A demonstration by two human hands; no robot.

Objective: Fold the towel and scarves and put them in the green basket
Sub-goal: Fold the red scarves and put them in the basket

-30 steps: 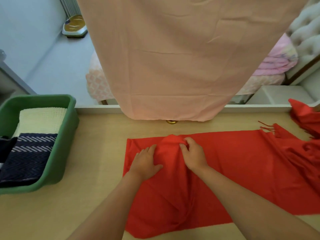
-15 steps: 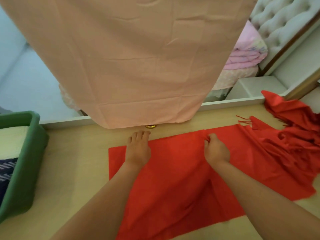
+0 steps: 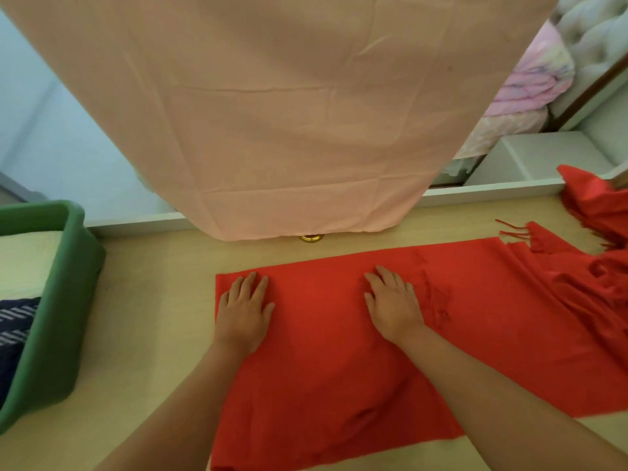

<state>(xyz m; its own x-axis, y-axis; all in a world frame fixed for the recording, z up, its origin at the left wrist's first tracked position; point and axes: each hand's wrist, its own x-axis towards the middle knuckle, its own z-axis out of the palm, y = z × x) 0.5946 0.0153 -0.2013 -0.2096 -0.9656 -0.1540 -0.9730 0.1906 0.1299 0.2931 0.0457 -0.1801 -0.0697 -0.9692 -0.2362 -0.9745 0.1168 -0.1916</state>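
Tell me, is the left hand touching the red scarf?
Touching. The head view shows the left hand lying flat, fingers straight, on the red scarf.

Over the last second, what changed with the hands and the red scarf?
The left hand and right hand slid apart; the right let go of the bunched fold. Both now lie flat on the red scarf. The green basket and the scarf's crumpled end stayed.

The left forearm (image 3: 176, 413), at the lower left of the frame, and the right forearm (image 3: 509, 396), at the lower right, are bare. The left hand (image 3: 243, 311) and right hand (image 3: 394, 305), near the centre, are bare too.
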